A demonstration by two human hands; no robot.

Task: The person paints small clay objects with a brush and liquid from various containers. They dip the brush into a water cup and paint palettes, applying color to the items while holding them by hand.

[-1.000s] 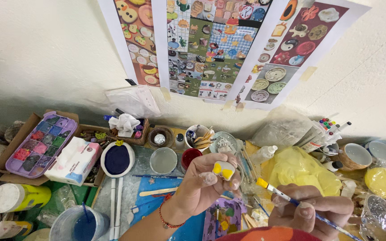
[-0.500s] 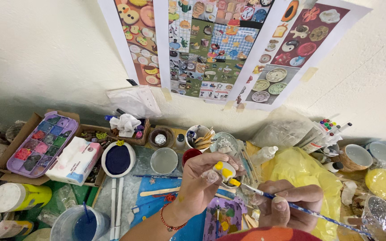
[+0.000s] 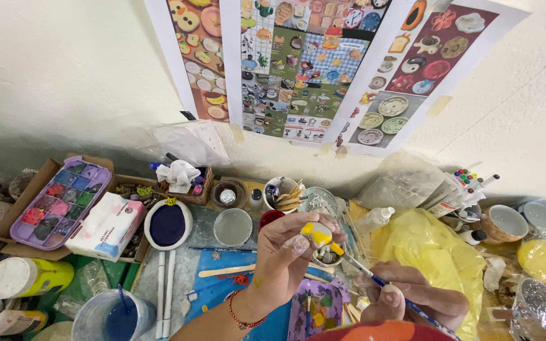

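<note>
A small yellow-and-white figure, pinched in the left hand's fingers above the desk, is tilted toward the brush gripped by the right hand; a palette lies just below.

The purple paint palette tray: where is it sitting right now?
In the head view, the purple paint palette tray sits far left inside an open cardboard box, beside the tissue pack, well away from both hands.

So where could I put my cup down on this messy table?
Little bare room: a strip of blue mat between the grey dish and the wooden stick. The yellow plastic bag lies flat but soft. Everywhere else is crowded with the paint palette, jars and bowls.
</note>
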